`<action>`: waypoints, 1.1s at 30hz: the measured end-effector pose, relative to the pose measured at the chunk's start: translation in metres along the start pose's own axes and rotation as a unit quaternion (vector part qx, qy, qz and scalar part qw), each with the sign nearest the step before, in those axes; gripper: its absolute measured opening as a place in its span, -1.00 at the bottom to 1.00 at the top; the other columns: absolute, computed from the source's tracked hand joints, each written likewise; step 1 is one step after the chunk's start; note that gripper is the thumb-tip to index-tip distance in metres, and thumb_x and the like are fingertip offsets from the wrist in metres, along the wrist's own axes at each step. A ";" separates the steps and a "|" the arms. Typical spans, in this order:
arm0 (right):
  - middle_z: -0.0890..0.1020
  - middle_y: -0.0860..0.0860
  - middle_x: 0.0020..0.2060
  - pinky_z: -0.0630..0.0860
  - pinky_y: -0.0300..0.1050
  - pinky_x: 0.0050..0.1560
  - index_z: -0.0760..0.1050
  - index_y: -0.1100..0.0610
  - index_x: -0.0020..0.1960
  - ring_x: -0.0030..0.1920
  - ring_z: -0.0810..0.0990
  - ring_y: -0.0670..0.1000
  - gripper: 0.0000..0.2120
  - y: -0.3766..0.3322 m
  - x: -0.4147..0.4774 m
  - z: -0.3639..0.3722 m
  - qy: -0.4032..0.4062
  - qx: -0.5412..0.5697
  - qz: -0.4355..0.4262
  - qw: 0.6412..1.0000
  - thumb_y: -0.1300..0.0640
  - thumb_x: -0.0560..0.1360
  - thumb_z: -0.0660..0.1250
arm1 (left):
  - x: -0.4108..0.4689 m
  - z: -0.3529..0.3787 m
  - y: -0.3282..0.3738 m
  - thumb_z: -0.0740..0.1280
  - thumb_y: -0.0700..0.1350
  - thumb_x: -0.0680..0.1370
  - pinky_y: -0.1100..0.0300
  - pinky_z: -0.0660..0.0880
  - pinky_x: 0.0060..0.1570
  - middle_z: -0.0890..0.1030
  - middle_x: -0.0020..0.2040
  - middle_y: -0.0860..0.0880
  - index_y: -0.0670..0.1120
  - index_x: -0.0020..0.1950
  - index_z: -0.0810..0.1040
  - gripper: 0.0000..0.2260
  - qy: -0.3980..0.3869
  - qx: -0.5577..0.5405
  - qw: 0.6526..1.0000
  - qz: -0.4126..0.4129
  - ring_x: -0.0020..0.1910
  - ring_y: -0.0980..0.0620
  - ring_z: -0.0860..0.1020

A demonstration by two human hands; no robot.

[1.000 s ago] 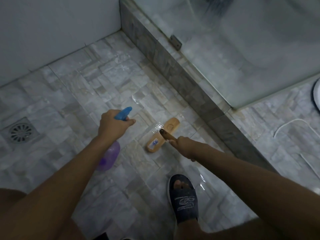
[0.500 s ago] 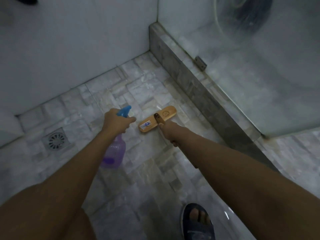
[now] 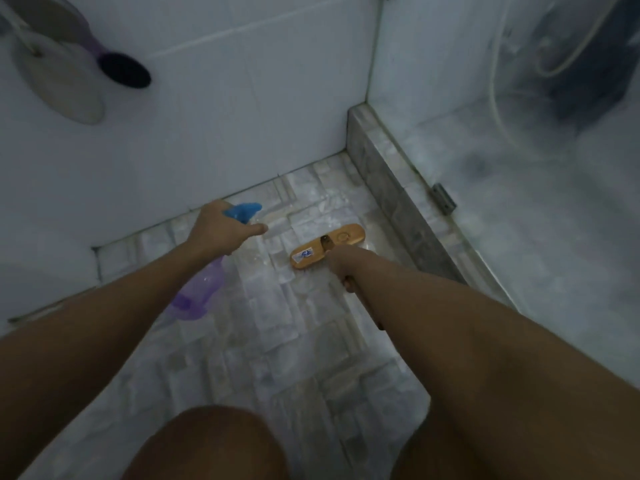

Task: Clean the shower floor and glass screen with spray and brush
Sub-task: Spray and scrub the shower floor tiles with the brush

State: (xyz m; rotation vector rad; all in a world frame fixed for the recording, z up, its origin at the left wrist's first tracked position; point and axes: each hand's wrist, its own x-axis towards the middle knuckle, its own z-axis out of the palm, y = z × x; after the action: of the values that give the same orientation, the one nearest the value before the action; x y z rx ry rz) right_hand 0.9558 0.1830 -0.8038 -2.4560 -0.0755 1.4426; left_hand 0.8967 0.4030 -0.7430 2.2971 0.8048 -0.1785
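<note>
right hand (image 3: pixel 341 266) grips the brush (image 3: pixel 327 245) handle, head lying crosswise just beyond; left hand (image 3: pixel 218 230) grips the spray bottle (image 3: pixel 204 285), nozzle aimed right.

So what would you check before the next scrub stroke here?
1. Left hand grips the spray bottle: ok.
2. Right hand grips the brush by its handle: ok.
3. Brush head lies flat on the floor: ok.
4. Brush head sits apart from the curb: ok.
5. Floor beside the brush is wet with spray: cannot tell.
</note>
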 end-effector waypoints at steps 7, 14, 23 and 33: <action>0.55 0.29 -0.12 0.46 -0.06 -0.35 0.43 0.30 0.30 -0.34 0.46 0.11 -0.74 0.004 0.013 -0.032 0.030 0.060 -0.013 0.998 0.28 0.68 0.09 | 0.001 0.033 0.011 0.62 0.15 0.29 0.06 0.62 -0.36 0.67 -0.28 -0.18 -0.22 -0.08 0.61 -0.51 -0.033 -0.039 0.998 -0.030 -0.37 -0.09 0.64; 0.44 0.20 -0.26 0.52 -0.06 -0.29 0.42 0.25 0.04 -0.32 0.47 0.10 -0.67 0.029 0.044 -0.057 0.064 0.124 -0.002 0.990 0.04 0.72 0.00 | 0.033 0.087 0.016 0.61 0.17 0.30 0.00 0.58 -0.29 0.65 -0.28 -0.19 -0.26 -0.19 0.61 -0.50 -0.016 -0.084 0.996 -0.013 -0.34 -0.06 0.60; 0.50 0.15 -0.12 0.52 -0.10 -0.52 0.41 0.10 0.38 -0.35 0.53 0.13 -0.60 0.090 0.016 -0.031 0.038 0.091 0.002 0.995 -0.10 0.71 0.02 | 0.038 0.118 0.009 0.63 0.13 0.29 -0.05 0.61 -0.25 0.65 -0.36 -0.13 -0.22 -0.28 0.62 -0.58 -0.040 -0.141 0.989 -0.007 -0.39 -0.08 0.61; 0.46 0.25 0.31 0.62 0.04 -0.17 0.28 0.18 0.50 0.05 0.61 0.34 -0.60 0.028 0.072 -0.074 0.081 0.084 -0.045 0.992 0.11 0.69 0.17 | 0.057 0.117 0.012 0.60 0.14 0.34 -0.03 0.60 -0.33 0.63 -0.38 -0.13 -0.11 -0.31 0.62 -0.65 0.017 -0.181 0.983 0.020 -0.44 -0.03 0.59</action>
State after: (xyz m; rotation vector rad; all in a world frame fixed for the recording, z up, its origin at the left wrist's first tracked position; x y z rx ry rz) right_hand 1.0525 0.1532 -0.8382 -2.3886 -0.0281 1.1596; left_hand 0.9598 0.3485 -0.8440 1.9743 0.7403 0.0259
